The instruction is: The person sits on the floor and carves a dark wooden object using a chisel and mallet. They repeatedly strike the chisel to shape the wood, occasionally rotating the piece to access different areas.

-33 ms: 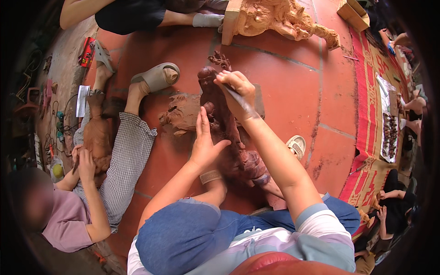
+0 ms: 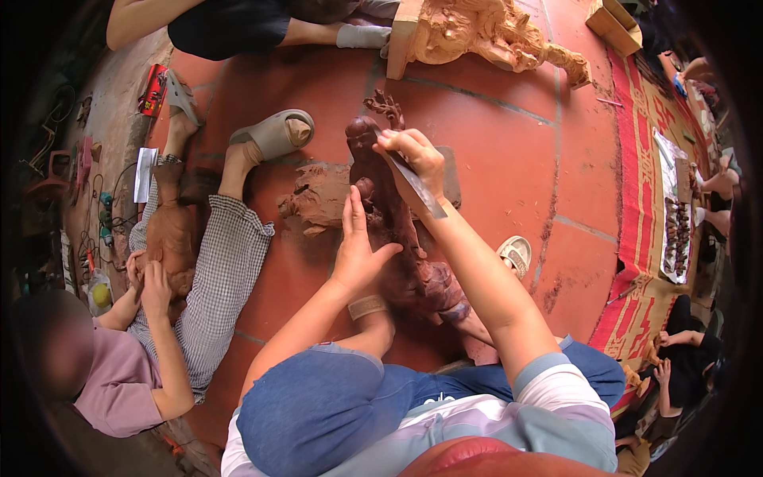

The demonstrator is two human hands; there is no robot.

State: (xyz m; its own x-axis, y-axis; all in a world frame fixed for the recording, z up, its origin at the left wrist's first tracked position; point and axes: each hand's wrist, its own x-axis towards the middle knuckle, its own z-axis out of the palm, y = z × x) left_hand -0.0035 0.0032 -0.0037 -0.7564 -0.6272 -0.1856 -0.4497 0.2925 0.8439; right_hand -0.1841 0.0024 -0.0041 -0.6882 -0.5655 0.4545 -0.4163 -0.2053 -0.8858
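A dark reddish-brown wood carving (image 2: pixel 385 187) with rounded knobs and a branching tip slants away from between my legs. My left hand (image 2: pixel 358 250) lies along its left side, fingers straight and thumb spread, touching it near a round knob. Over the carving's upper right side, my right hand (image 2: pixel 417 159) is closed, pinching a thin greyish strip (image 2: pixel 425 195) that looks like sandpaper. The strip's loose end lies back over my wrist. Under the carving sits a rough brown wood block (image 2: pixel 314 195), partly hidden.
To the left, a co-worker in checked trousers handles a brown figure (image 2: pixel 169 222). A larger pale carving (image 2: pixel 485 36) lies at the far side beside another person. On the right is a red and tan mat (image 2: pixel 636 262) bearing a tray of small dark pieces (image 2: pixel 675 230).
My right hand has shifted very slightly, and the greyish strip now shows more of its flat face over the wrist. The left co-worker's hands have moved a little.
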